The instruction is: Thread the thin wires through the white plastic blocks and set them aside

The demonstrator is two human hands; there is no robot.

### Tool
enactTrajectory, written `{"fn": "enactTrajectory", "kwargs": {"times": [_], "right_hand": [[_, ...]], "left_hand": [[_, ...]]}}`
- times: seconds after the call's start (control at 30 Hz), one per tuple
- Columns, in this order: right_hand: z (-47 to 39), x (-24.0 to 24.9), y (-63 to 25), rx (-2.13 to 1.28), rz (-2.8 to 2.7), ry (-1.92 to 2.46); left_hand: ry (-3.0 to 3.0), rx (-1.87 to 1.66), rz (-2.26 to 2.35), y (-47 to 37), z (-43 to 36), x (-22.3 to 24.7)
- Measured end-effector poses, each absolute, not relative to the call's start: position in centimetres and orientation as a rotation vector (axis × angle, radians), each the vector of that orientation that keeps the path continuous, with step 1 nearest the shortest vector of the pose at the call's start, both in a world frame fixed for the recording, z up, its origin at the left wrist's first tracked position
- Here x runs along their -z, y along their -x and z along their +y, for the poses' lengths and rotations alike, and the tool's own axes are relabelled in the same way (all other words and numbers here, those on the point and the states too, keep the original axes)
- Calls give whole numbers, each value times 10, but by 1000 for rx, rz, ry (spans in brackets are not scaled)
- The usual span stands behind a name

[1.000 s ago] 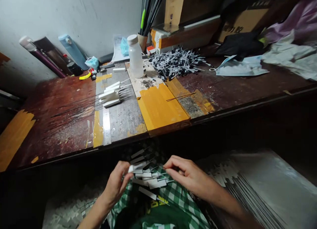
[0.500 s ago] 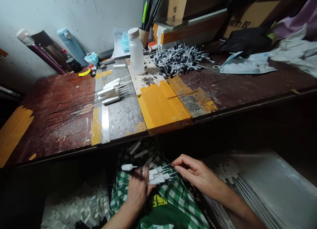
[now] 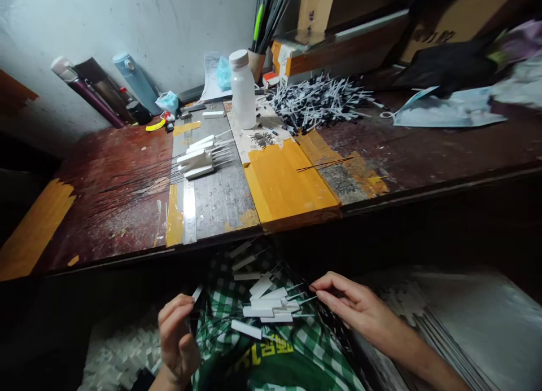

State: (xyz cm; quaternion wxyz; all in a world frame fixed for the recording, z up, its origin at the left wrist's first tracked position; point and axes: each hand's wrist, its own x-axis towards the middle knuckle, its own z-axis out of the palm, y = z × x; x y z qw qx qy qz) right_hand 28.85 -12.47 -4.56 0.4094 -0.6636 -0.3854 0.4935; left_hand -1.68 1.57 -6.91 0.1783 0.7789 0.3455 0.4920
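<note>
My left hand (image 3: pixel 176 334) is at the left of the lap, its fingertips closed on a small white block (image 3: pixel 197 293). On the green checked apron (image 3: pixel 220 301) lies a cluster of flat white blocks (image 3: pixel 258 311) with thin stems pointing right and dark wires trailing left. One white block (image 3: pixel 246 329) lies apart, nearer to me. To the right, my right hand (image 3: pixel 355 306) has thumb and forefinger pinched at the tip of a thin stem (image 3: pixel 308 299) from the cluster. The exact contact there is too small to see clearly.
Above the lap runs the table edge (image 3: pixel 305 224). On the table are more wired white blocks (image 3: pixel 197 159), a white bottle (image 3: pixel 243 92), a heap of black-and-white pieces (image 3: pixel 317 100) and a face mask (image 3: pixel 453 109). A pile of white blocks (image 3: pixel 122 346) sits low at left.
My left hand has moved left, away from the cluster, with a white block at its fingertips. The cluster now lies uncovered on the apron. My right hand stays by the stems; the view has shifted slightly.
</note>
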Motion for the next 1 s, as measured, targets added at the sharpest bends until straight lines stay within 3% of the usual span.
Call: {"fn": "enactTrajectory", "kwargs": {"times": [0.1, 0.17, 0.3, 0.4, 0.47, 0.73, 0.9, 1.0], "right_hand": [[-119, 50, -284, -1311, -935, 1648], [-113, 51, -281, -1355, -933, 1619], [-100, 53, -275, -1415, -939, 1610], [-94, 55, -270, -1433, -955, 1598], [-92, 54, -267, -1438, -960, 1588], [-96, 37, -264, -1412, -1034, 1601], [-108, 26, -272, -1323, -1116, 1593], [-121, 25, -280, -1330, -1038, 1643]], "left_hand": [[-2120, -1824, 903, 20, 7, 47], [-2106, -1847, 1074, 32, 10, 37], [-2091, -1098, 1556, 78, 41, 59], [-2308, -509, 1382, 100, 65, 99], [-2419, -300, 1259, 94, 70, 115], [-2568, -275, 810, -8, 49, 76], [-2504, -84, 941, -37, 56, 108], [-2499, 30, 794, -18, 47, 126]]}}
